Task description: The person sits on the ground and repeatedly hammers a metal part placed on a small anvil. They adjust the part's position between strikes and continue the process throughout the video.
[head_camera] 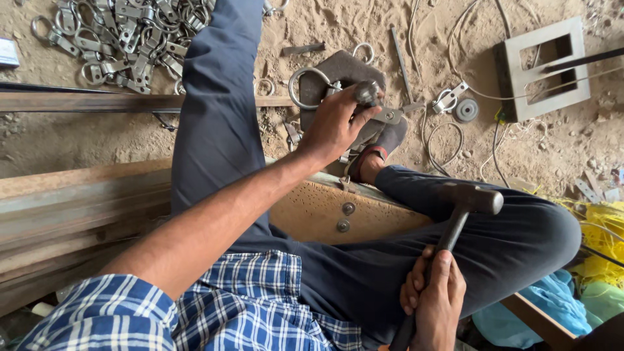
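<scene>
Head view shows the left hand (pixel 335 123) closed around a metal ring clamp (pixel 312 84) on a dark anvil block (pixel 344 68) on the sandy floor (pixel 78 140), while the right hand (pixel 434 299) grips firmly the handle of a hammer (pixel 469 200) resting over the knee, near a pile of ring clamps (pixel 123 36).

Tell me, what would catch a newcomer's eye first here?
Probably the hammer, gripped low on its handle by the right hand over the knee. Next, the left hand pressing a metal ring onto a dark block ahead. A heap of similar ring fittings lies on the sand, top left.
</scene>
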